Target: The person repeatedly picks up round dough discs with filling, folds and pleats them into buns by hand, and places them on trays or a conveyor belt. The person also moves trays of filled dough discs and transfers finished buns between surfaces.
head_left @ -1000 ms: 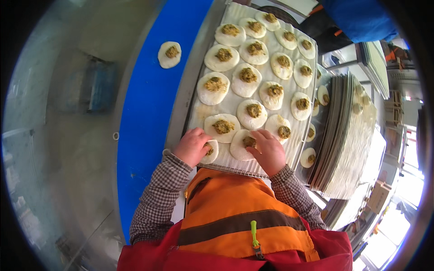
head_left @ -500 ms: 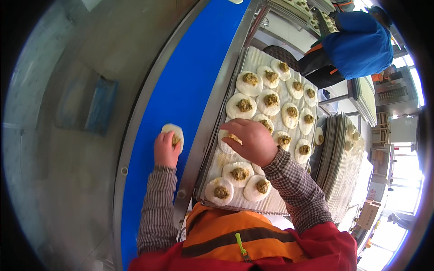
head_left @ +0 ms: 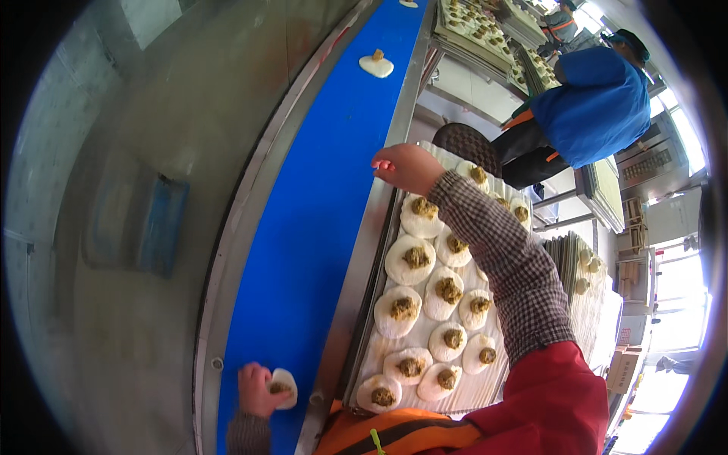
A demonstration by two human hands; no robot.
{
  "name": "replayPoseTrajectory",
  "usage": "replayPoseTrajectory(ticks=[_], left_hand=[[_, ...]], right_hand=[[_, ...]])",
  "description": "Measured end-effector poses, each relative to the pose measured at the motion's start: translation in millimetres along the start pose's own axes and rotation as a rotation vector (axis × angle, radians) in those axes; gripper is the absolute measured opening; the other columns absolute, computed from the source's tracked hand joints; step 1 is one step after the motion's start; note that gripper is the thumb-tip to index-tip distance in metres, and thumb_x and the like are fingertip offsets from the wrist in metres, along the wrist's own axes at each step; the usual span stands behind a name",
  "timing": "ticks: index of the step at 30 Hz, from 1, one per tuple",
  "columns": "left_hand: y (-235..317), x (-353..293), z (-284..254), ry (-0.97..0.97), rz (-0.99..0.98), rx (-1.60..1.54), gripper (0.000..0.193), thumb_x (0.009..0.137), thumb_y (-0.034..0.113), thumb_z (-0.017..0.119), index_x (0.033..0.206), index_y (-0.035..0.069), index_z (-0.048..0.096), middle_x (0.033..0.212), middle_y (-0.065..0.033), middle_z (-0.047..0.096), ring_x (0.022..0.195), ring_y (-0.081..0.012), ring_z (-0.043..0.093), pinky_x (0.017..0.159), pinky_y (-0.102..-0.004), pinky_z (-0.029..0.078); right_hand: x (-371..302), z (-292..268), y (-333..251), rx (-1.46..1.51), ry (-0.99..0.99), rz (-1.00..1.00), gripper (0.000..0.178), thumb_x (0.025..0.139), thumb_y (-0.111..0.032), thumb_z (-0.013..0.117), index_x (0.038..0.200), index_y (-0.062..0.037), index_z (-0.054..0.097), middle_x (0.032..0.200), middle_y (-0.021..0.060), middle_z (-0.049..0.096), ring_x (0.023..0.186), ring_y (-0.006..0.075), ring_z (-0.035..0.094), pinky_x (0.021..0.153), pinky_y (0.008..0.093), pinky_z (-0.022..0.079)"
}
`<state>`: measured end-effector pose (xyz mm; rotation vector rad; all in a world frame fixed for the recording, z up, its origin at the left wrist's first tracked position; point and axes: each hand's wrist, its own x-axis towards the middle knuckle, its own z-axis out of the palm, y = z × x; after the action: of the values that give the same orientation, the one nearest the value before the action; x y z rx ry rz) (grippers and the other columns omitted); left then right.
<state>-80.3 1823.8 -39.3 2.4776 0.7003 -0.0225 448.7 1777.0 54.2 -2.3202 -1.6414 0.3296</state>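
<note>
Head view, from over the person's own brow:

1. Far left, a blurred blue thing shows against dull grey, too faint to name.
2. The left hand is low over the blue belt, its grip narrow, fingers curled in at the left edge of a dough round. I can't tell whether it is pinched. That round sits near the belt's close end, some brown filling showing.
3. Farther up the belt is another filled round.
4. The right hand hangs by the tray's edge beside the belt, fingers bent in; I can't tell how wide its grip is.
5. Under that forearm, the lined tray carries rows of filled dough pieces.
6. Rightmost, a co-worker in blue bends away beyond stacked trays.
</note>
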Motion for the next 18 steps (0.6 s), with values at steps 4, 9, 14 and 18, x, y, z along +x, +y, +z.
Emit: replayPoseTrajectory(ticks=[4, 9, 14, 18], left_hand=[[0, -40, -9, -0.304, -0.505, -0.327, 0.060, 0.050, 0.034, 0.088, 0.089, 0.005, 0.053, 0.080, -0.0122, 0.050, 0.078, -0.0315, 0.051, 0.067, -0.0435, 0.041], [-1, -87, -11, -0.724, -0.411, 0.177, 0.052, 0.074, 0.038, 0.075, 0.112, 0.006, 0.059, 0.108, -0.0113, 0.064, 0.099, -0.0264, 0.059, 0.082, -0.0421, 0.049], [9, -152, -6, -0.687, -0.899, 0.036, 0.063, 0.077, 0.033, 0.073, 0.127, 0.007, 0.046, 0.120, -0.0187, 0.056, 0.106, -0.0329, 0.057, 0.087, -0.0521, 0.047], [12, -186, -1, -0.131, -1.080, -0.554, 0.053, 0.084, 0.036, 0.064, 0.124, 0.005, 0.050, 0.121, -0.0217, 0.056, 0.111, -0.0376, 0.056, 0.090, -0.0565, 0.047]], right_hand=[[62, -2, 52, -0.044, -0.051, 0.102, 0.026, 0.083, -0.026, 0.061, 0.103, -0.0098, 0.065, 0.096, 0.0099, 0.066, 0.093, 0.0280, 0.062, 0.080, 0.0405, 0.050], [124, -1, 102, -0.346, 0.187, 0.241, 0.037, 0.082, -0.013, 0.059, 0.119, -0.0110, 0.058, 0.119, 0.0118, 0.059, 0.107, 0.0293, 0.058, 0.091, 0.0378, 0.048], [172, 23, 125, -0.358, 0.281, 0.165, 0.052, 0.079, 0.003, 0.054, 0.129, -0.0129, 0.050, 0.132, 0.0114, 0.050, 0.114, 0.0308, 0.053, 0.097, 0.0381, 0.045], [195, 37, 120, -0.395, 0.123, -0.003, 0.048, 0.080, 0.005, 0.053, 0.125, -0.0119, 0.054, 0.130, 0.0092, 0.052, 0.108, 0.0299, 0.057, 0.092, 0.0365, 0.047]])
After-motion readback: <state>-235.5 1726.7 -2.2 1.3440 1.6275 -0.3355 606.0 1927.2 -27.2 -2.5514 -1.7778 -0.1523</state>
